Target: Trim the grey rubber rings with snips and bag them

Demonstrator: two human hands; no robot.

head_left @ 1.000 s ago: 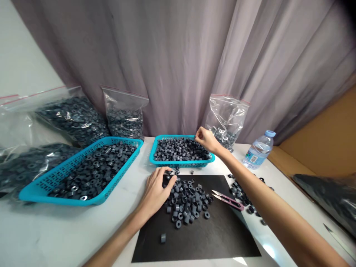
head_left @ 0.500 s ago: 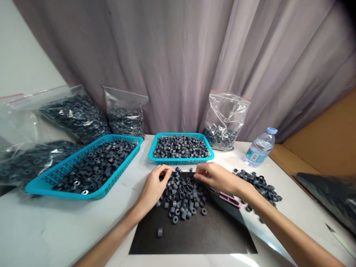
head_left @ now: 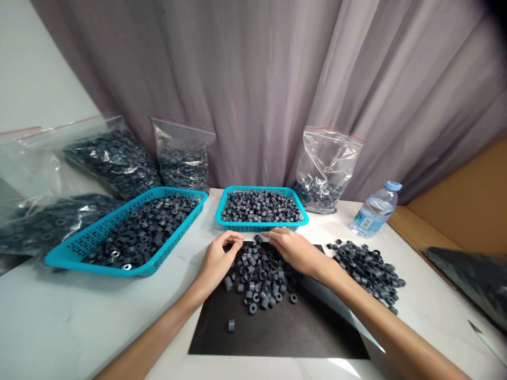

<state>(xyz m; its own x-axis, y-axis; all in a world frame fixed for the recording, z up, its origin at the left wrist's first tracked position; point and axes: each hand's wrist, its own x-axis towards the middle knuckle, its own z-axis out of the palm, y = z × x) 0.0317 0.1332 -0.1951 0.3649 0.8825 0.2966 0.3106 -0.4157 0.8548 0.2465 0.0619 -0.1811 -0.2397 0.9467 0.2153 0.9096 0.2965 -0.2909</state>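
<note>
Turquoise plastic, pierced in a lattice, forms the long rectangular basket (head_left: 95,269) on the left and the smaller rectangular basket (head_left: 261,227) at the centre, both spread with short dark-grey rings. Behind the long basket, a clear zip-top bag with a red seal line (head_left: 174,134) stands upright, its lower part full of similar rings; beside it leans a tilted clear bag (head_left: 85,131), heavily filled, and a third clear bag (head_left: 39,163) slumps at the left edge over more of them. To the right of the central basket stands a clear red-sealed bag (head_left: 332,153) with rings only in its bottom. Between the hands, a loose heap of dark-grey rings (head_left: 261,279) lies on the far half of a flat black sheet (head_left: 285,338), with one lone grey ring (head_left: 231,325) nearer the front. The left hand (head_left: 219,259) is at the heap's far left edge, thumb and fingertips brought together; whether a ring is pinched there, I cannot tell. The right hand (head_left: 295,249) curves over the far right side, its fingertips near the central basket's front rim and its grip hidden. Right of that forearm, a second ring pile (head_left: 368,272) lies on the white, faintly veined tabletop (head_left: 158,322), near a blue-capped clear water bottle (head_left: 374,211). Grey-mauve curtains (head_left: 245,89) hang behind, with a brown panel (head_left: 463,184) at right.
</note>
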